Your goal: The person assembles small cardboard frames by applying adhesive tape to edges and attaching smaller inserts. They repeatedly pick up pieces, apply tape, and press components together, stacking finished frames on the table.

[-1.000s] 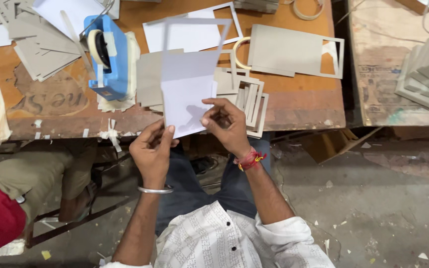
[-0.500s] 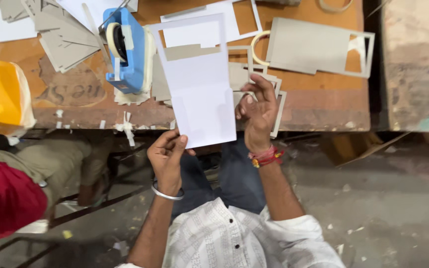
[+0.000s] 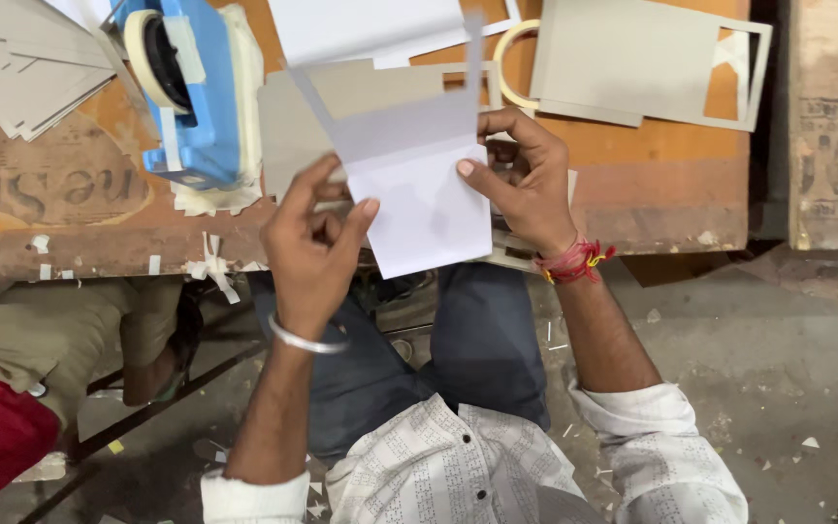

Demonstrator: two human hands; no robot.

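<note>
Both hands grip one folded white sheet point(image 3: 419, 189) above the worktop point(image 3: 632, 184) edge: left hand point(image 3: 314, 243) pinches its left edge, right hand point(image 3: 526, 180) its right edge; long axis runs away from the body; blue tape dispenser point(image 3: 191, 92) sits left

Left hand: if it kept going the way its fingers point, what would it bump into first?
Probably the white paper that the left hand already touches; beyond lies grey card, though depth is unclear.
</note>
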